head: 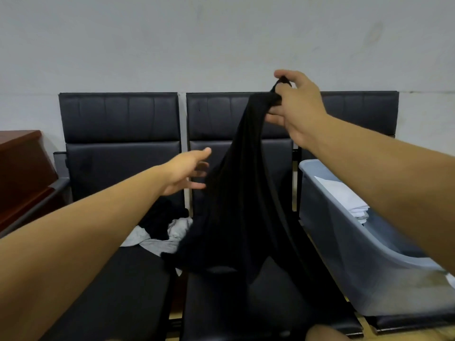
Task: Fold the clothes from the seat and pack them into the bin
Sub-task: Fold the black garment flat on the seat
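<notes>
Row of black seats (118, 168) spans frame, backs against grey wall (221, 33). Translucent bin (344, 242) at 3 o'clock on right seat, white folded clothes (344, 195) inside. Black garment (241, 205) hangs over middle seat, top bunched in right hand (295, 107) (fingers curled round cloth). Left hand (187, 171) at 9 o'clock of garment, fingers spread, holding nothing. Loose clothes pile (162, 230) on left seat. Wooden cabinet (22, 168) at far 9 o'clock. No legible writing.
</notes>
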### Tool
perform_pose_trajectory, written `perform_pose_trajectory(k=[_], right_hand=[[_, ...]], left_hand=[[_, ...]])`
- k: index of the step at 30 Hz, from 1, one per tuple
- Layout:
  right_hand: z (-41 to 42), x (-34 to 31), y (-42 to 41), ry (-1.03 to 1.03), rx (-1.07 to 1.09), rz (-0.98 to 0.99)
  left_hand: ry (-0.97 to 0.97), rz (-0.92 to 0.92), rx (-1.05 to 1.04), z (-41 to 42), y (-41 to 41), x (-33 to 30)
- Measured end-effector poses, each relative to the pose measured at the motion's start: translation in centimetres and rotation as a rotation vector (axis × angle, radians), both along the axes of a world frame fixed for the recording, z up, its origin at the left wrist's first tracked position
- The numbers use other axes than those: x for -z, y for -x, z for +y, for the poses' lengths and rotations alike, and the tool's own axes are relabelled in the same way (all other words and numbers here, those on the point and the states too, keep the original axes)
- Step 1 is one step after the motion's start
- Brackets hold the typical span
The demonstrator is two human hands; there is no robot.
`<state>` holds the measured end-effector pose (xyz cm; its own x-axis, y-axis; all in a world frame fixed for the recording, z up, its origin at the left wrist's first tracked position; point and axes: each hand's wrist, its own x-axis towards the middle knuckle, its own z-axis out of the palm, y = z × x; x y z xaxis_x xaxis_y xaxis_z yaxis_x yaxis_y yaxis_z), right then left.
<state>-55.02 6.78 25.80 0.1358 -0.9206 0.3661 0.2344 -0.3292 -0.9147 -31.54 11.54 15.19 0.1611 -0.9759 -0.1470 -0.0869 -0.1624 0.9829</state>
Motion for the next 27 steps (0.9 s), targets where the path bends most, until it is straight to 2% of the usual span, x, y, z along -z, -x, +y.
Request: perform_pose_trajectory(k=[5,10,11,16,18,20,22,25,27], right_hand=[[0.4,0.6,-1.3,0.020,0.012,0.055],[0.0,1.0,-1.3,0.061,0.038,0.089],[-0.3,1.0,-1.2,0.067,0.037,0.088],[-1.5,0.3,1.0,0.091,0.094,0.130],[-1.8,0.2,3.0,0.157,0.169,0.339],[-2.5,0.4,5.1,0.311,0.306,0.843],[-3.1,1.1,6.9,0.339,0.332,1.314],[-3.2,3.3,8.1,0.095,0.084,1.584],[-3.1,5.0,8.0,-0.028,-0.108,1.669]], left_hand=[[-0.050,0.078,0.239,2.6,2.9,1.3],[-0.243,0.054,0.501,4.8,4.9,5.0],[-0.243,0.023,0.509,4.9,5.1,5.7],[-0.156,-0.409,0.419,4.3,3.7,8.9],[-0.152,-0.489,0.402,4.1,2.0,9.5],[-0.164,-0.553,0.389,4.2,-0.1,9.6],[-0.198,-0.626,0.342,4.3,-2.4,9.5],[-0.313,-0.681,0.264,4.8,-4.9,8.9],[-0.362,-0.623,0.205,5.3,-5.3,8.5]])
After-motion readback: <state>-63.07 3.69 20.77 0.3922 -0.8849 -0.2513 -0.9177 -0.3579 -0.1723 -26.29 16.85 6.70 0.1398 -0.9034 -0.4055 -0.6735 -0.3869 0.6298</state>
